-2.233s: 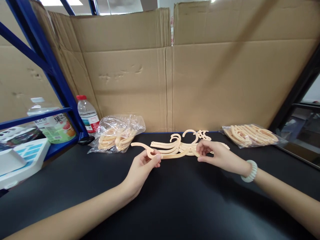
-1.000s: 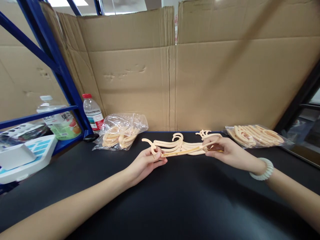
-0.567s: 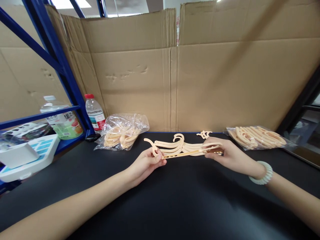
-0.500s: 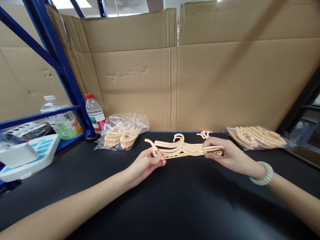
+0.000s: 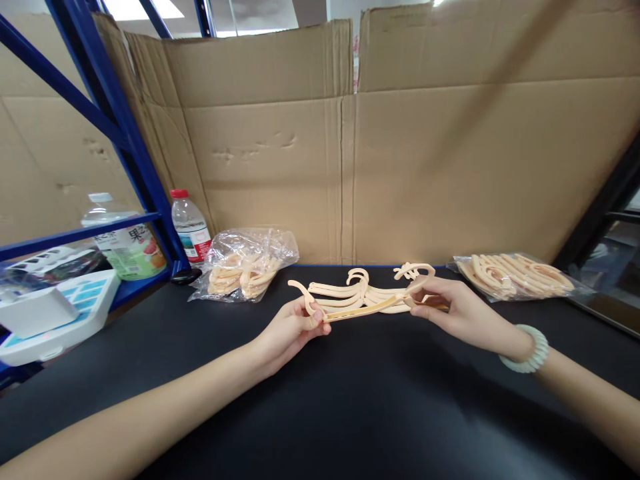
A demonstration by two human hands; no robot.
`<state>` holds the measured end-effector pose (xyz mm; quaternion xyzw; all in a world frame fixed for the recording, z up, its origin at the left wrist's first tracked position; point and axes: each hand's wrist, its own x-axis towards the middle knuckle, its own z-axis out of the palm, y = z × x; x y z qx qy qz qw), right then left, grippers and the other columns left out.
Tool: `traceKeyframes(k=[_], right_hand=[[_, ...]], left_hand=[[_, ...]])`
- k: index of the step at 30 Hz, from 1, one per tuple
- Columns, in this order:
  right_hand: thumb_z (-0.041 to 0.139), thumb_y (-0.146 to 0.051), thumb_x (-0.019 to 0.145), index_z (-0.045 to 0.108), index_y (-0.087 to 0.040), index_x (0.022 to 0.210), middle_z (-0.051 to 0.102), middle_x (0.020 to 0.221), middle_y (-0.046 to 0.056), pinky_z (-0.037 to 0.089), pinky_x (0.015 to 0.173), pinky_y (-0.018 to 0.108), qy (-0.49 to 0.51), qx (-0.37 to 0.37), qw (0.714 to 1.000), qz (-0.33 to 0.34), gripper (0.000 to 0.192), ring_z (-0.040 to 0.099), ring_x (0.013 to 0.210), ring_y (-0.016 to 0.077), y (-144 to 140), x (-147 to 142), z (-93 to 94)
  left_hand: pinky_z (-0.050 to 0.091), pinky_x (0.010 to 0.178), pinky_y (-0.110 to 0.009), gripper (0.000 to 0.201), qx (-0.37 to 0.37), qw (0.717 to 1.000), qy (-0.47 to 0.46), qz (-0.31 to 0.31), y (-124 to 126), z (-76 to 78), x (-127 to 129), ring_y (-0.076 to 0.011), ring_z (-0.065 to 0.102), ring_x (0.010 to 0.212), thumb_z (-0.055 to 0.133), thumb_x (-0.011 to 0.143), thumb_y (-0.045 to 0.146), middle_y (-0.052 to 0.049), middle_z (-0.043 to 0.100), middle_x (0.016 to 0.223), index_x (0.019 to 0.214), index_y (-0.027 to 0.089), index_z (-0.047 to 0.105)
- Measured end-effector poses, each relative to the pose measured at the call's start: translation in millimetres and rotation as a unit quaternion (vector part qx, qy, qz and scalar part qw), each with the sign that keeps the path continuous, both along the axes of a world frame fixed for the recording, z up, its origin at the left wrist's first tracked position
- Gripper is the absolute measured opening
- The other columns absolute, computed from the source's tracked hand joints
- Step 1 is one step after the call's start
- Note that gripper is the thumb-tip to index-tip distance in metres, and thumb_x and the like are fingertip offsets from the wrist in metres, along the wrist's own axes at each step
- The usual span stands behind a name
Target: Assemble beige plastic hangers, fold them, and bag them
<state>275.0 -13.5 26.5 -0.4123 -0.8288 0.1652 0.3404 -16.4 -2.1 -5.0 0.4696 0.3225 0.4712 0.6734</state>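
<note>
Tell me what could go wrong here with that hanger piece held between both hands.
The left hand and right hand pinch the thin hanger piece only at its ends, so it could flex or snap. It hangs just above the loose hanger pile; its hooked end may snag there and drag pieces across the black table.

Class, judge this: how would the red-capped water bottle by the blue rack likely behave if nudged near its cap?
The red-capped water bottle stands upright, tall and narrow, so it would probably tip rather than slide. Its round body suggests it would roll once down. Clear thin plastic probably makes it light; how full it is cannot be told.
</note>
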Motion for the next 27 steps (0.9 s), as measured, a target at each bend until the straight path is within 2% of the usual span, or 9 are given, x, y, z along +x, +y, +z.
traceKeyframes(k=[8, 18, 21, 27], right_hand=[[0.054, -0.021, 0.084, 0.055, -0.020, 0.078, 0.059, 0.082, 0.002, 0.051, 0.069, 0.028, 0.018, -0.020, 1.000, 0.010, 0.007, 0.058, 0.074, 0.0147, -3, -4, -1.4], [0.054, -0.028, 0.087, 0.054, -0.020, 0.084, 0.056, 0.080, 0.002, 0.051, 0.056, 0.025, 0.068, -0.059, 0.996, 0.012, 0.008, 0.055, 0.069, 0.0146, -9, -15, -4.0], [0.054, -0.031, 0.087, 0.056, -0.020, 0.089, 0.056, 0.077, 0.003, 0.050, 0.050, 0.024, 0.081, -0.066, 0.994, -0.005, 0.012, 0.055, 0.067, 0.0149, -10, -17, -2.9], [0.058, -0.037, 0.084, 0.058, -0.018, 0.096, 0.060, 0.084, 0.006, 0.048, 0.044, 0.023, 0.137, -0.074, 0.986, -0.059, 0.023, 0.057, 0.069, 0.0161, -4, -16, -9.5]], left_hand=[[0.047, 0.063, -0.023, 0.034, 0.018, 0.999, -0.005, 0.036, -2, -3.0, 2, -0.0096, 0.058, 0.058, 0.084, 0.058, 0.019, 0.004, 0.057, 0.063, 0.065, 0.015, 0.051], [0.045, 0.059, -0.019, 0.036, 0.036, 0.995, -0.020, 0.089, -4, -2.0, 3, -0.0074, 0.056, 0.055, 0.081, 0.061, 0.017, 0.007, 0.056, 0.061, 0.068, 0.017, 0.046], [0.048, 0.064, -0.022, 0.035, 0.033, 0.995, -0.020, 0.095, -5, -0.1, 3, -0.0094, 0.059, 0.059, 0.082, 0.061, 0.018, 0.006, 0.058, 0.063, 0.067, 0.017, 0.048], [0.051, 0.078, -0.028, 0.027, 0.015, 0.995, -0.009, 0.101, -9, 3.3, 5, -0.0130, 0.064, 0.070, 0.083, 0.065, 0.028, 0.000, 0.065, 0.074, 0.069, 0.014, 0.060]])
